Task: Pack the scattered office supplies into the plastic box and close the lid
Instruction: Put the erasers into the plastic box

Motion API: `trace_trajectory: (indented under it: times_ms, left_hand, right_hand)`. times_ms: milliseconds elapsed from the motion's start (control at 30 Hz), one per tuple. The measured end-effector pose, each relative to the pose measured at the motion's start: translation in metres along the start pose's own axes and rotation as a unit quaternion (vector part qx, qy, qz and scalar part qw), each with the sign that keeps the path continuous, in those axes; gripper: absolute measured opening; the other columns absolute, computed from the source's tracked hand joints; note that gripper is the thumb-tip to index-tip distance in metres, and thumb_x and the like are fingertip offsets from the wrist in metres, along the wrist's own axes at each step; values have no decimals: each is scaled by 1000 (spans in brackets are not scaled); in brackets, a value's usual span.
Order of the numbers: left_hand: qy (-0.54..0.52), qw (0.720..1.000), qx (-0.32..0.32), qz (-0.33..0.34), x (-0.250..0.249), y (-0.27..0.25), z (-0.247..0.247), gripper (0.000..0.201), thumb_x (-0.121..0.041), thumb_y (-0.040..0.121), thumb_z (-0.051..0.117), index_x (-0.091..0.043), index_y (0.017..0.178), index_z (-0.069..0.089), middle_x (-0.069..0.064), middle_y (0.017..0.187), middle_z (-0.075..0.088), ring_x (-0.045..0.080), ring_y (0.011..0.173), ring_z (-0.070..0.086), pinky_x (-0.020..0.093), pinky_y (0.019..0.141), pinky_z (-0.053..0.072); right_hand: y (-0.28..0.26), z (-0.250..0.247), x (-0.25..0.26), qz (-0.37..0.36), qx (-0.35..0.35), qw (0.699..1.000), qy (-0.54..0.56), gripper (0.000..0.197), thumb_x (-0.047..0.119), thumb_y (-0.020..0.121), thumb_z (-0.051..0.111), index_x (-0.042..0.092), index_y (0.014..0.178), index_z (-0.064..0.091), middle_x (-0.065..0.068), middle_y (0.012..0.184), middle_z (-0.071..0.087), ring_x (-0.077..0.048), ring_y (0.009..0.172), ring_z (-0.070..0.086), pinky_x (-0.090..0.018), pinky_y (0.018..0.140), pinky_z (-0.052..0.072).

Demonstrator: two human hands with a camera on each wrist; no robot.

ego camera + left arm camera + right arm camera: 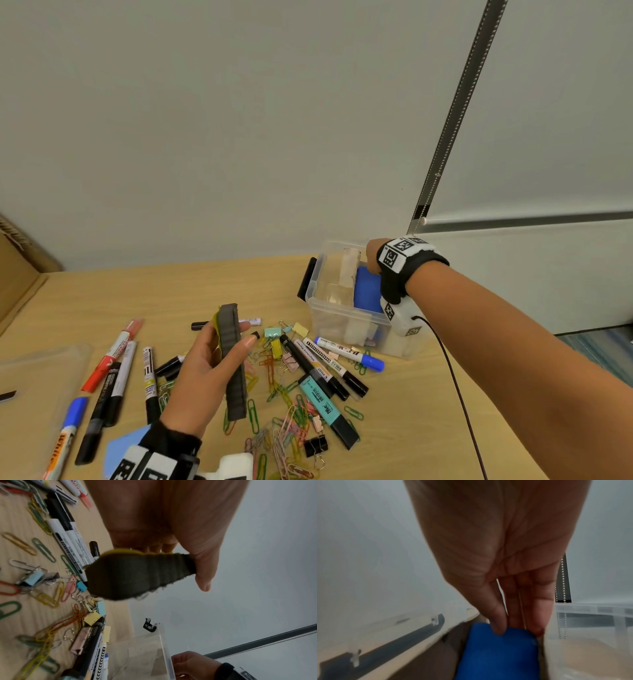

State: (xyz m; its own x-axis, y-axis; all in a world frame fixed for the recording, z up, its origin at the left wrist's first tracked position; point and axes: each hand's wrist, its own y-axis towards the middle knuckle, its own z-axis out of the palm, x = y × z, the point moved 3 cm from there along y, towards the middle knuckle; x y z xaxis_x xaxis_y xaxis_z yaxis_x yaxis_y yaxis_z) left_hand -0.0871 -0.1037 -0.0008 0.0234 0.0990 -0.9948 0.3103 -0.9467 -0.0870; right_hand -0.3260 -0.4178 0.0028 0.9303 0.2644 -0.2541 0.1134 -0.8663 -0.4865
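Clear plastic box (pixel 346 318) sits open on wooden desk (pixel 102 301) near back wall, w/ a blue eraser (pixel 368 291) standing inside it next to a pale block. R hand (pixel 375 255) reaches into the box, thumb & fingers pinching the blue eraser's top edge (pixel 498 654). L hand (pixel 209 373) is raised above the desk, gripping a yellow-backed felt eraser (pixel 234 359) edge-up. Markers (pixel 113 356), a teal highlighter (pixel 320 401), binder clips & coloured paper clips (pixel 287 421) lie scattered on the desk btw the hands.
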Motion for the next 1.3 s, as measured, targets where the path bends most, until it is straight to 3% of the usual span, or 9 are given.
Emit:
trace_trajectory:
  times_ms: [100,233,333,467,700,833,967,1133,1300]
  left_hand:
    - [10,1000,3,8,-1,-1,1,44,-36,74,65,-32,117,58,-15,106,68,3,90,65,29,80,51]
    - [21,1000,6,19,-3,-2,3,42,-35,76,65,-33,117,57,-13,106,68,7,86,66,24,69,53]
    - [29,999,10,26,-3,-4,4,43,-33,77,65,-32,119,56,-15,105,67,3,85,65,27,74,53]
    - [48,997,39,36,-7,-9,15,53,-43,71,69,-37,121,52,-16,105,67,3,92,64,29,85,50]
    - [201,964,122,128,-29,-10,75,76,-62,66,69,-46,132,35,-24,124,49,-1,111,53,23,91,50]
    - [273,929,151,197,-52,0,111,74,-58,71,68,-45,133,31,-25,126,42,-4,116,45,23,96,44]
    - [268,932,149,192,-55,40,120,78,-75,77,42,-36,144,28,-13,135,38,10,124,42,38,103,43]
    - [455,868,85,181,-21,105,117,56,-43,97,36,-22,148,23,3,150,29,20,137,30,38,114,27]
    - [395,892,120,186,3,113,127,57,-28,99,33,-31,151,9,0,157,17,14,143,20,31,118,19]
  right_hand:
    - [-54,-15,15,-17,2,1000,-2,9,20,79,68,12,78,62,-9,94,64,-30,93,61,-42,92,51]
    - [-73,-11,8,-48,-40,991,120,52,21,86,61,5,134,48,-11,138,50,-29,128,47,-38,105,40]
    - [-106,-17,6,-62,-129,956,258,33,16,94,46,8,123,59,-9,125,60,-26,116,56,-34,99,45]
    - [-166,-6,7,-146,-296,849,413,21,20,95,46,20,105,64,4,103,67,-11,85,62,-25,75,49]
    - [-222,32,43,-331,-29,808,487,48,57,86,46,21,115,57,1,106,67,-13,91,68,-34,84,56]
    - [-228,33,33,-338,-23,772,538,31,28,97,48,10,122,50,-8,104,69,-22,91,70,-37,82,58]
    - [-214,16,-10,-274,-172,788,523,26,19,96,51,18,122,51,-3,113,65,-18,96,66,-40,84,57]
    - [-207,-9,-42,-123,-436,800,393,28,15,90,50,16,119,52,-6,105,63,-23,92,60,-40,78,52]
    - [-179,-9,-20,-128,-364,881,274,32,8,91,47,17,121,50,-8,113,50,-29,98,53,-41,80,50]
